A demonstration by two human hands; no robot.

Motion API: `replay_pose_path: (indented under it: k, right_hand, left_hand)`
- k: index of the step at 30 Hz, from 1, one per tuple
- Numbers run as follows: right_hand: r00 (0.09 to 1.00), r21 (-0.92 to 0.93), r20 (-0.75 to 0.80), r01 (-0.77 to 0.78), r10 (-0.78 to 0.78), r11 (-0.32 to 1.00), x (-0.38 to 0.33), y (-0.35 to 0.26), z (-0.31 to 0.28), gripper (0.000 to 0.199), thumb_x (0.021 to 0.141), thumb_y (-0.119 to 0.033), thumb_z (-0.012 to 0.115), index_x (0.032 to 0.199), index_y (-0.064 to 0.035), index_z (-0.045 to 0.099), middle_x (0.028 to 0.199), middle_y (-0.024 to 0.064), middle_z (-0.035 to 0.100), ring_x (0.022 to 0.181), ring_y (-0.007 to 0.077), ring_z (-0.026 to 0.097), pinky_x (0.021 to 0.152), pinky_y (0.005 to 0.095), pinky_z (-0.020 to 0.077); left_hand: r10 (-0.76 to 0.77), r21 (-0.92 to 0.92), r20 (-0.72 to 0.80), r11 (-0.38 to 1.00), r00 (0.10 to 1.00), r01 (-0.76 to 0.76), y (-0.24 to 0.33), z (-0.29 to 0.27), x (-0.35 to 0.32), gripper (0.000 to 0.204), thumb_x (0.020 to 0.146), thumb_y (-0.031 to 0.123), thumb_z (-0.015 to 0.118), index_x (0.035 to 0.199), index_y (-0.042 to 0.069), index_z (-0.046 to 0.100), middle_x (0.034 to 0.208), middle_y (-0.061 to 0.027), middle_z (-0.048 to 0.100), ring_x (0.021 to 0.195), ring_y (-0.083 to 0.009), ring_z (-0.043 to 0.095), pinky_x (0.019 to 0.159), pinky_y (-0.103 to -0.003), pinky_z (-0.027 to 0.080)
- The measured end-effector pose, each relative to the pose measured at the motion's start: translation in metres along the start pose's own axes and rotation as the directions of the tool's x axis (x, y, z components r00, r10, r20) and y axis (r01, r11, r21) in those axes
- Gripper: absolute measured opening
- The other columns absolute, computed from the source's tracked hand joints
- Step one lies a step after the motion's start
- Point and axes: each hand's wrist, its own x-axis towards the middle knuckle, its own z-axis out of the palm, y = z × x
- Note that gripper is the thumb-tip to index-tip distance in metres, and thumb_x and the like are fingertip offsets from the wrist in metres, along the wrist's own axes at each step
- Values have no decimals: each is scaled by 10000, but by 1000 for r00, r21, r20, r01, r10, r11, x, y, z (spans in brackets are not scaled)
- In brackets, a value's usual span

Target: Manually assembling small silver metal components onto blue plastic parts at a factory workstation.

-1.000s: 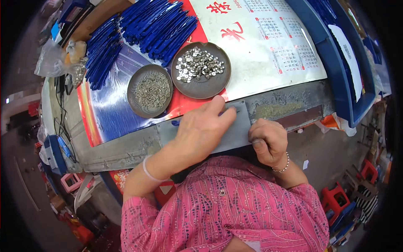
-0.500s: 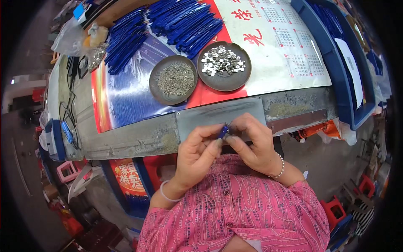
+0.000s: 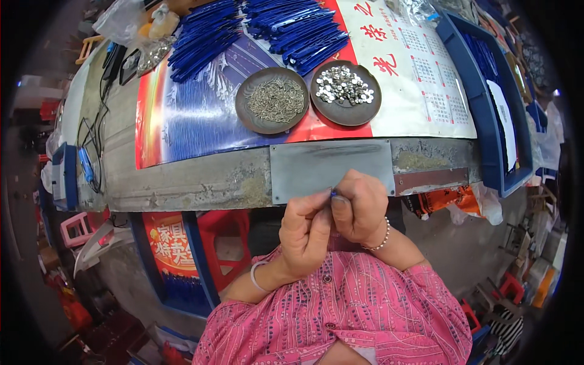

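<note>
My left hand [image 3: 306, 231] and my right hand [image 3: 359, 207] are pressed together just in front of the table edge, fingertips pinching a small blue part [image 3: 333, 192] between them. Most of the part is hidden by my fingers. Right behind my hands lies a grey metal plate [image 3: 331, 167] on the table edge. Farther back stand two round dark dishes: the left dish [image 3: 272, 108] holds thin metal pins, the right dish [image 3: 345, 92] holds small silvery round pieces. Piles of blue strips [image 3: 255, 30] lie beyond the dishes.
A red and blue poster with a calendar [image 3: 420, 79] covers the tabletop. A blue tray [image 3: 486, 103] with a white sheet sits at the right. Cables and bags lie at the far left end [image 3: 115, 61]. Red stools [image 3: 219, 243] stand under the table.
My hands left the grey plate and drew back toward my chest, coming together around the small blue part. The view has also tilted so the table sits higher.
</note>
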Motion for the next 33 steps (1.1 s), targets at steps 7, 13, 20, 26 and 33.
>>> replay_pose_path:
  k: [7, 13, 20, 26, 33]
  right_hand:
    - [723, 477, 260, -672, 640, 566, 5, -22, -3, 163, 883, -119, 573, 795, -2, 503, 620, 98, 486, 470, 167, 501, 452, 286, 397]
    - [998, -87, 33, 54, -51, 995, 2, 4, 6, 154, 802, -106, 633, 837, -22, 508, 666, 106, 498, 537, 267, 486, 497, 352, 387]
    - [631, 370, 422, -776, 651, 511, 3, -16, -13, 123, 804, -65, 619, 820, -8, 511, 704, 103, 536, 590, 239, 534, 525, 323, 419]
    - [968, 201, 85, -250, 237, 947, -8, -3, 1, 116, 782, -10, 603, 857, 6, 516, 713, 94, 527, 589, 217, 496, 548, 311, 413]
    - [995, -126, 27, -90, 94, 988, -8, -14, -2, 134, 775, -31, 603, 873, -4, 515, 686, 92, 514, 582, 285, 496, 585, 345, 405]
  left_hand:
    - [-19, -335, 12, 942, 1000, 22, -10, -1, -4, 262, 934, -28, 447, 1196, -27, 440, 993, -78, 576, 837, -69, 536, 749, -207, 456]
    - [-33, -81, -95, 996, 995, 25, -8, 2, -3, 256, 945, -9, 430, 1198, 24, 415, 971, -87, 560, 773, -72, 518, 679, -191, 433]
    - [-94, -362, -55, 930, 994, 68, -15, -1, -8, 217, 933, -32, 452, 1149, -13, 456, 918, -39, 557, 744, -41, 494, 658, -184, 433]
    - [-76, -206, -119, 977, 990, 50, -5, 3, -2, 198, 921, -41, 475, 1118, -22, 469, 887, -35, 556, 741, -42, 488, 666, -188, 432]
    - [38, -3, -75, 999, 996, -38, -7, 2, -4, 193, 918, -39, 485, 1110, -22, 482, 959, -65, 577, 788, -52, 513, 704, -193, 440]
